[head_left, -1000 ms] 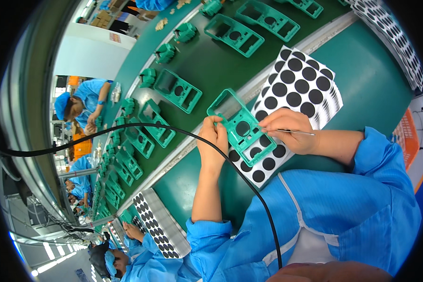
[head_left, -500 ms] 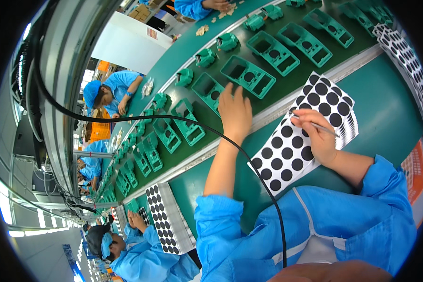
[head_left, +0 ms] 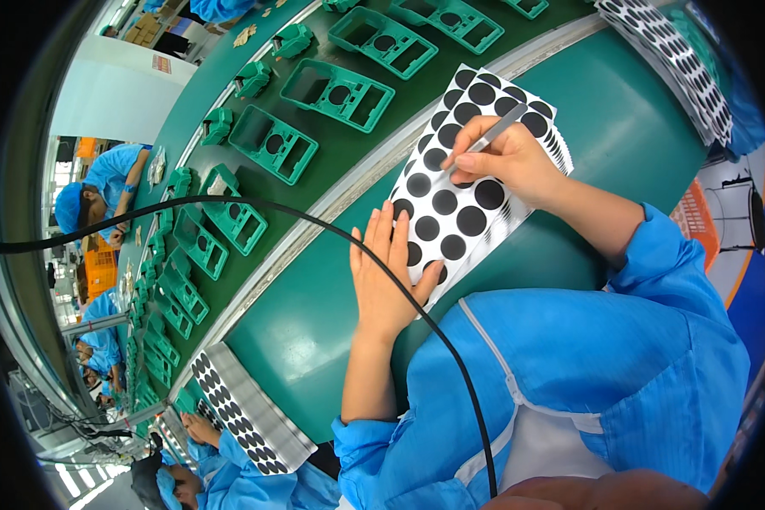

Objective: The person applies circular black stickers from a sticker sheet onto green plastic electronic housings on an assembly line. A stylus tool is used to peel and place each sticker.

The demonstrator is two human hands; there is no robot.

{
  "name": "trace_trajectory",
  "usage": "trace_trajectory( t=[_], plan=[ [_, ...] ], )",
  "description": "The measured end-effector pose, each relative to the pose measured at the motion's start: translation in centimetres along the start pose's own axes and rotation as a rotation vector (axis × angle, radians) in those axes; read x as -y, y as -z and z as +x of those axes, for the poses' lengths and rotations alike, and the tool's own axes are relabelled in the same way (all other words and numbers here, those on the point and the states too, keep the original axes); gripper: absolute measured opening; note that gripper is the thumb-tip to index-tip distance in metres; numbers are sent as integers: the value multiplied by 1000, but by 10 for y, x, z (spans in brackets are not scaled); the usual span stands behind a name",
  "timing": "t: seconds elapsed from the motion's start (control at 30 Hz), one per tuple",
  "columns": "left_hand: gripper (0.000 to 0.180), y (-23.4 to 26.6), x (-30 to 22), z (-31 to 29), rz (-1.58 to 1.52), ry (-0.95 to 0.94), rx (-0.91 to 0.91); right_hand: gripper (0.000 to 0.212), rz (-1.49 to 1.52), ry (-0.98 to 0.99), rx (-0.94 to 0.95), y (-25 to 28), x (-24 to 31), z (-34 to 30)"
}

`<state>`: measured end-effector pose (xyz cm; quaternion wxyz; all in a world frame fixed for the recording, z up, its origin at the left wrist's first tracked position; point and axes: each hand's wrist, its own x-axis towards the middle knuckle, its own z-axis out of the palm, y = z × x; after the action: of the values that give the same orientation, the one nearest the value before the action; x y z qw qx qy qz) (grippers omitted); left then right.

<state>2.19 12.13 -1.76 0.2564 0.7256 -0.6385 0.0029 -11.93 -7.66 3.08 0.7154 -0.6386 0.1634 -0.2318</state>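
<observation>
A white sheet of black round stickers (head_left: 463, 191) lies on the green work table (head_left: 620, 127) in front of me. My left hand (head_left: 387, 276) rests flat on the sheet's near corner, fingers together, holding nothing. My right hand (head_left: 501, 161) grips a pair of metal tweezers (head_left: 495, 136) whose tip touches the sheet among the black dots. Green plastic frames (head_left: 336, 92) ride on the dark green conveyor belt (head_left: 255, 191) just beyond the sheet.
A black cable (head_left: 314, 225) arcs across the view over my left hand. Another sticker stack (head_left: 671, 51) sits at the far right, and one (head_left: 246, 408) at the lower left by a co-worker's hands. Other people in blue (head_left: 102, 183) work along the belt's far side.
My left hand set the green frame on the belt and came back to lie on the sticker sheet. My right hand moved the tweezers onto the sheet.
</observation>
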Motion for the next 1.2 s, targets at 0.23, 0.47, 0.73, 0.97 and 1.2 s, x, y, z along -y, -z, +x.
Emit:
trace_trajectory(
  t=[0.23, 0.47, 0.73, 0.97, 1.2],
  plan=[
    [60, 3, -44, 12, -2, -60, 51, 10, -73, 51, 116, 17, -9, -9],
    [61, -16, -43, 8, 105, -62, -4, 7, -177, 30, 191, 23, -7, -9],
    [58, -12, -36, 6, 128, -70, 2, 6, -83, 38, 215, 18, -8, -7],
    [54, -7, -34, 3, 144, -54, 11, 4, -230, 69, 266, 15, -11, -7],
    [60, -7, -27, -1, 140, -41, -31, 5, -112, 14, 228, 9, -12, -7]
  ],
)
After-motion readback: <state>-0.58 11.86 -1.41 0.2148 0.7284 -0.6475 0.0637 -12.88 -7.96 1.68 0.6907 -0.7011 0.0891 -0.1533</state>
